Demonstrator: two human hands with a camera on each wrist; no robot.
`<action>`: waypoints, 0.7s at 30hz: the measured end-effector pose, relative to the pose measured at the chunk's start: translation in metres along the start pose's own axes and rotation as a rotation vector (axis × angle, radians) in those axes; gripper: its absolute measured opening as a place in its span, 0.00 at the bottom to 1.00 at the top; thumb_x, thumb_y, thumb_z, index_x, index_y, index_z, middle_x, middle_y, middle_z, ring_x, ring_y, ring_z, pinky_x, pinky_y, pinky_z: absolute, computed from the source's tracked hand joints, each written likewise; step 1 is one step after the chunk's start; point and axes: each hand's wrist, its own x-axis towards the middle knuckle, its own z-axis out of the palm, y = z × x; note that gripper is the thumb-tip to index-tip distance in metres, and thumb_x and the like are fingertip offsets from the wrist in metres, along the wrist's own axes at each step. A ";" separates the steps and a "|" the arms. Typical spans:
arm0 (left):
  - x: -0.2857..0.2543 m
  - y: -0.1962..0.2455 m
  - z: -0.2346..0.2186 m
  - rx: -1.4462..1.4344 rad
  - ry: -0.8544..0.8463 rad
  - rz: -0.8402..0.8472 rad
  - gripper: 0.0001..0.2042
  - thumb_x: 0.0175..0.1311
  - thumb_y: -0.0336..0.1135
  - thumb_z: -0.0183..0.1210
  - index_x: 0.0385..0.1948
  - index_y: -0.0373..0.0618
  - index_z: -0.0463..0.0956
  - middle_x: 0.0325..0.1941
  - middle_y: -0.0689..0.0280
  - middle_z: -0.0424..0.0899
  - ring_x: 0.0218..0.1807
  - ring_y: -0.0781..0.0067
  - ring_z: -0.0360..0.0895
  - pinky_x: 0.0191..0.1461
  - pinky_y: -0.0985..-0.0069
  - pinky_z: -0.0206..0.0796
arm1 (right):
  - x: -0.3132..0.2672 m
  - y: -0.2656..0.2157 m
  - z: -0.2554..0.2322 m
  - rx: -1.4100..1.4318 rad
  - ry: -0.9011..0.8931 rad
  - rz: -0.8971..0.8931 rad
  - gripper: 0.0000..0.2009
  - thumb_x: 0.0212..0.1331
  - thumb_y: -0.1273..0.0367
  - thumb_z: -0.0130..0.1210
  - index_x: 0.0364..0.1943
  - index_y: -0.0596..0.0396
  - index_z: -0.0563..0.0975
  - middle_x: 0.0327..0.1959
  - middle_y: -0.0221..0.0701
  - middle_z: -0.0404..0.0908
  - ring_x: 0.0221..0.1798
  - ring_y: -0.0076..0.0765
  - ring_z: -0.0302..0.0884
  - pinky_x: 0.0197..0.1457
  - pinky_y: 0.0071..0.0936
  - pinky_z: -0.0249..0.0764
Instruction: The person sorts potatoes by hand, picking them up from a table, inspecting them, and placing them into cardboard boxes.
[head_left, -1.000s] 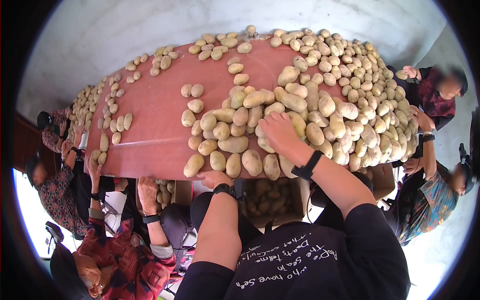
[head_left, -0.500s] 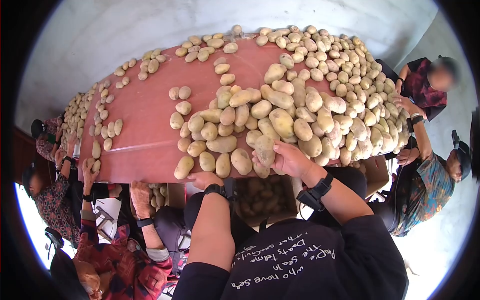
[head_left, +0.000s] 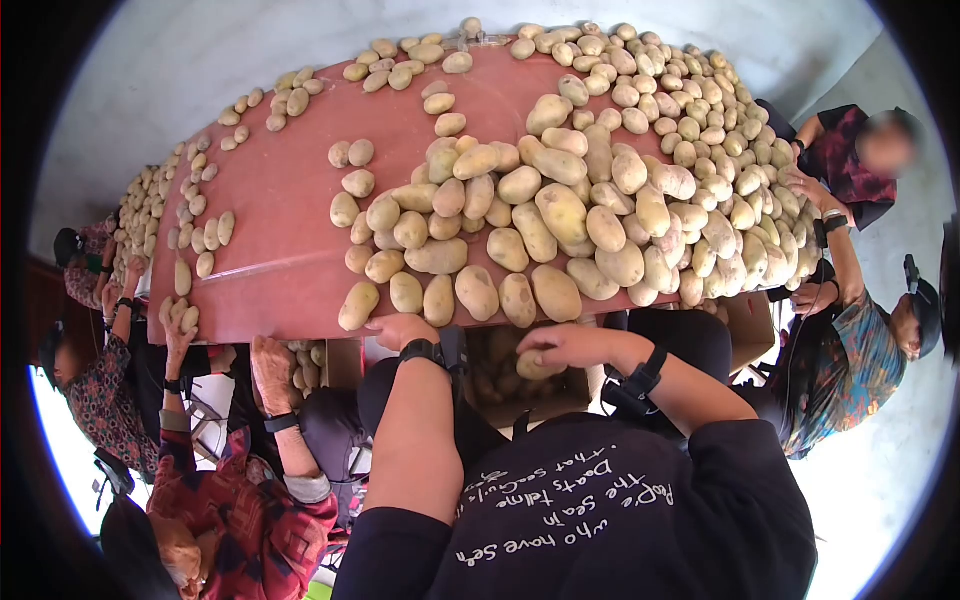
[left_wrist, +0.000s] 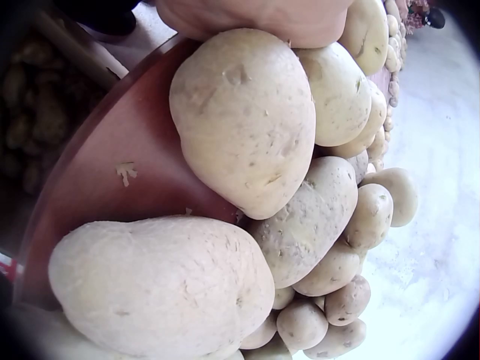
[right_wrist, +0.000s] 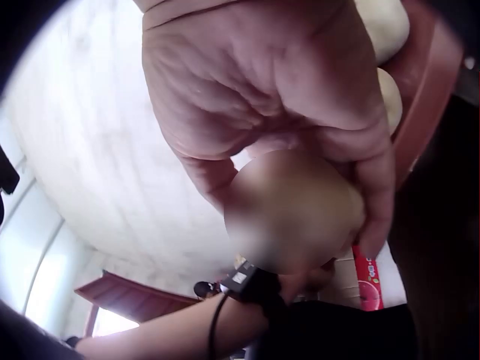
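Potatoes (head_left: 477, 292) lie heaped on the red-brown table (head_left: 290, 300). My right hand (head_left: 580, 345) holds one potato (head_left: 538, 366) just off the table's near edge, above a box of potatoes (head_left: 490, 385). In the right wrist view, the fingers and thumb of that hand (right_wrist: 262, 82) curl round the potato (right_wrist: 296, 210). My left hand (head_left: 400, 330) rests at the near edge beside a potato (head_left: 438, 300), and its fingers are partly hidden. The left wrist view shows part of this hand (left_wrist: 255, 19) behind a large potato (left_wrist: 244, 120).
The pile (head_left: 740, 180) is thickest on the right. Other people's hands (head_left: 272, 370) are at the table's left and right ends. Another cardboard box (head_left: 750, 325) stands below the right side, and a pale wall (head_left: 300, 40) rises behind.
My right hand went from the pile to the near edge, took hold of a potato and carried it off the tabletop towards me. My left hand has stayed at the edge.
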 end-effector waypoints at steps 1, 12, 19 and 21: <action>0.005 -0.003 0.001 0.009 -0.014 -0.011 0.35 0.70 0.58 0.34 0.52 0.24 0.67 0.56 0.40 0.73 0.55 0.39 0.72 0.59 0.55 0.67 | 0.001 0.001 0.003 -0.110 -0.003 0.025 0.21 0.62 0.65 0.51 0.59 0.55 0.70 0.53 0.36 0.76 0.55 0.37 0.74 0.57 0.31 0.70; -0.009 0.007 -0.005 -0.038 -0.045 -0.039 0.33 0.70 0.57 0.35 0.55 0.28 0.66 0.58 0.44 0.73 0.57 0.42 0.72 0.59 0.57 0.67 | 0.062 -0.104 -0.064 -0.519 0.599 -0.281 0.11 0.55 0.67 0.55 0.40 0.56 0.75 0.38 0.38 0.77 0.48 0.41 0.75 0.50 0.35 0.71; -0.006 0.005 -0.003 -0.042 -0.013 -0.023 0.32 0.70 0.57 0.35 0.57 0.33 0.66 0.60 0.47 0.72 0.57 0.45 0.72 0.60 0.57 0.66 | 0.133 -0.124 -0.089 -1.203 0.999 -0.386 0.08 0.56 0.71 0.50 0.39 0.55 0.75 0.48 0.38 0.72 0.63 0.47 0.62 0.63 0.48 0.59; -0.006 0.006 -0.003 -0.049 -0.027 -0.061 0.32 0.70 0.57 0.35 0.57 0.33 0.66 0.59 0.47 0.73 0.57 0.45 0.72 0.60 0.57 0.67 | 0.143 -0.118 -0.090 -1.265 1.013 -0.342 0.09 0.56 0.71 0.49 0.39 0.55 0.75 0.49 0.38 0.72 0.65 0.46 0.60 0.65 0.51 0.56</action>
